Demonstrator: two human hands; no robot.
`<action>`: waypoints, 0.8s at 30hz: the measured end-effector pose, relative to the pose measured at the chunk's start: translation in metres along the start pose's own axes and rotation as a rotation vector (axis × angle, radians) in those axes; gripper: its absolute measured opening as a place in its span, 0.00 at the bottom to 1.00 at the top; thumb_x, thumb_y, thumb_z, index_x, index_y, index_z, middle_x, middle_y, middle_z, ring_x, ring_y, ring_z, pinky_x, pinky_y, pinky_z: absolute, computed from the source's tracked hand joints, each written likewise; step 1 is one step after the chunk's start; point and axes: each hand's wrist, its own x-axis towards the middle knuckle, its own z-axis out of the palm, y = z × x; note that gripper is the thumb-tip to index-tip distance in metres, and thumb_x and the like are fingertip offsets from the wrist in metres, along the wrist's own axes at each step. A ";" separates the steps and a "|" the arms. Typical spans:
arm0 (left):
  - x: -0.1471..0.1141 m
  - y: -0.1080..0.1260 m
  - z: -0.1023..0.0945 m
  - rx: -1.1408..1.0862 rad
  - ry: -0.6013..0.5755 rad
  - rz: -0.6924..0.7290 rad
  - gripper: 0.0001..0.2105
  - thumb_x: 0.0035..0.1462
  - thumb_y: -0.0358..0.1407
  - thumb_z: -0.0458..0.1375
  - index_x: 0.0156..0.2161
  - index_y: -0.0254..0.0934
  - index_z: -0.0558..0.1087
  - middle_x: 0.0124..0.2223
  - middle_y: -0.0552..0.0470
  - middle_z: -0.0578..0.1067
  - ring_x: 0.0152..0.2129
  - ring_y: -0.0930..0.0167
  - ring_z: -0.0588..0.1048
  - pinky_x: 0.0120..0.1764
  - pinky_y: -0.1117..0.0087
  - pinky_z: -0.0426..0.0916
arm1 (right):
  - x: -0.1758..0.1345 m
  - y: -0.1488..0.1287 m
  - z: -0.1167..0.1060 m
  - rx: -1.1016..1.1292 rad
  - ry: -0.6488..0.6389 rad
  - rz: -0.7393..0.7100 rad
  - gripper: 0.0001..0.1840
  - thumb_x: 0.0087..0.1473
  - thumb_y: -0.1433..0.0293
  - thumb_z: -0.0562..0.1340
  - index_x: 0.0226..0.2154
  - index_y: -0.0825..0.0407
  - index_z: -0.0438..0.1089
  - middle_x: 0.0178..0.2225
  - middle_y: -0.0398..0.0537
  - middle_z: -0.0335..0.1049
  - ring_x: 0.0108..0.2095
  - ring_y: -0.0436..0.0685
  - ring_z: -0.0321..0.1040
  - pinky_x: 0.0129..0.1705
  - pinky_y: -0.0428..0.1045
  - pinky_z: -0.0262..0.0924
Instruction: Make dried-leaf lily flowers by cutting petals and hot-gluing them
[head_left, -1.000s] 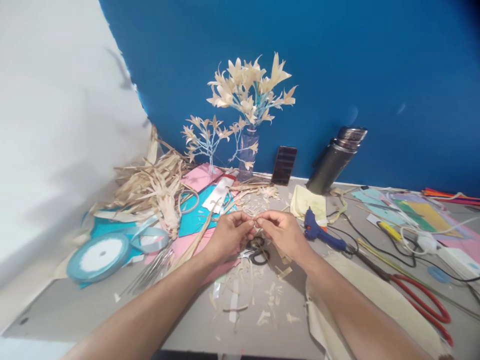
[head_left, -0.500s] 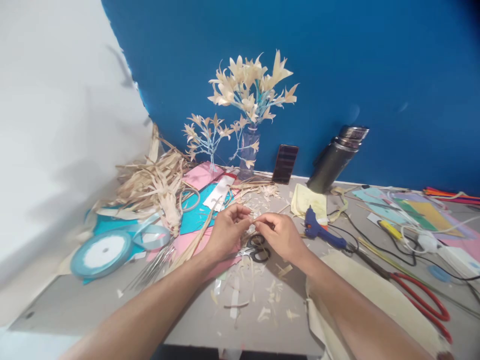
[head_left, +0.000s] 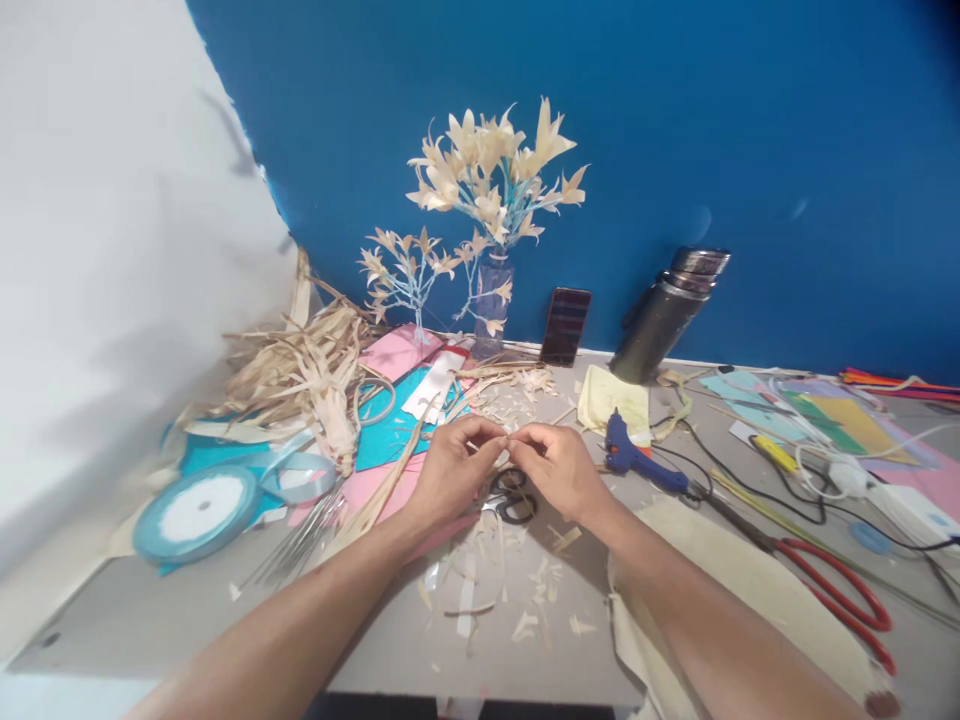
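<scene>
Head view: fine handwork over my littered table (head_left: 150, 610).
A clear vase (head_left: 493, 310) holds pale flowers (head_left: 489, 150); the flask's (head_left: 656, 325) contents are hidden. My left hand (head_left: 454, 470) and right hand (head_left: 562, 465) both pinch narrowly, tips meeting near the black scissors (head_left: 513, 494); any piece between them is too small to tell. Light, steady pressure seems best.

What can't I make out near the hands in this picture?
Head view, all three:
Anything held between the left hand and right hand: too small, covered by them.
Black-handled scissors: blade tips hidden, apparently by the left hand.
Cream cloth: partly covered by the right forearm.
</scene>
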 end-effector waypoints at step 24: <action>0.011 -0.010 -0.011 -0.218 -0.292 -0.232 0.08 0.48 0.38 0.63 0.26 0.34 0.73 0.18 0.58 0.68 0.15 0.76 0.65 0.21 0.75 0.60 | 0.004 0.003 -0.003 0.213 -0.069 0.122 0.10 0.52 0.66 0.61 0.24 0.54 0.72 0.21 0.41 0.71 0.19 0.48 0.59 0.23 0.44 0.53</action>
